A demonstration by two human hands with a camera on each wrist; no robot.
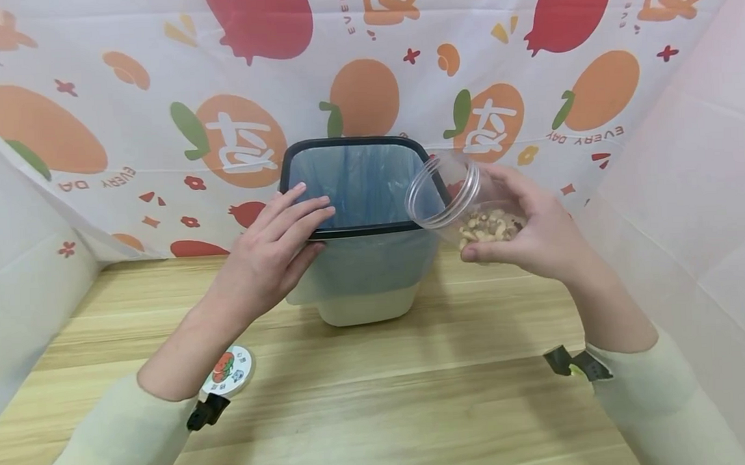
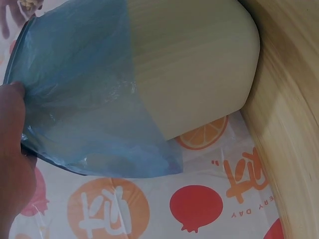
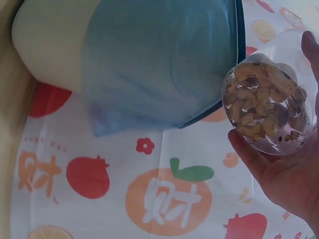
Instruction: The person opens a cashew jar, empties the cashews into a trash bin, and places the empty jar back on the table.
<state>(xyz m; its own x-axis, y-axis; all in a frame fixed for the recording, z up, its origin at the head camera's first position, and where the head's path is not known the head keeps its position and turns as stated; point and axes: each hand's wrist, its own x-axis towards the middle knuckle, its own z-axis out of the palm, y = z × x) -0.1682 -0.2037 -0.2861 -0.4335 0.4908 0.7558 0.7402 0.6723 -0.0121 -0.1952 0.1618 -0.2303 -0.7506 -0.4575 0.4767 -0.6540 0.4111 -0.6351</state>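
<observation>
**Jar tilted at bin mouth, left hand steadying the rim**

Right hand (image 1: pixel 535 237) is gripping a clear plastic jar (image 1: pixel 464 202), fingers and thumb curled round its lower half. Jar is lying on its side, open mouth pointing left and sitting just over the right edge of the bin (image 1: pixel 364 274). Nuts (image 1: pixel 489 227) are sitting in the low side of the jar, near the palm; none at the mouth as far as the head view shows. Right wrist view is showing the same thing from below: jar base (image 3: pixel 266 107) packed with nuts (image 3: pixel 259 99), palm (image 3: pixel 286 179) cupping it, one fingertip along the far side.

Left hand (image 1: pixel 271 253) is resting on the bin's dark rim (image 1: pixel 357 143) at the near-left corner, fingers straight and laid flat across it, not curling round anything. Left wrist view is showing only the hand's edge (image 2: pixel 12 164) against the bag.

Bin is standing upright on the wooden table (image 1: pixel 378 396), pale body, blue liner bag (image 1: pixel 364 178) folded over the rim and hanging down the outside. Round sticker (image 1: pixel 229 369) is lying on the table by the left forearm. Fruit-print sheet (image 1: pixel 129 131) is hanging behind the bin.
</observation>
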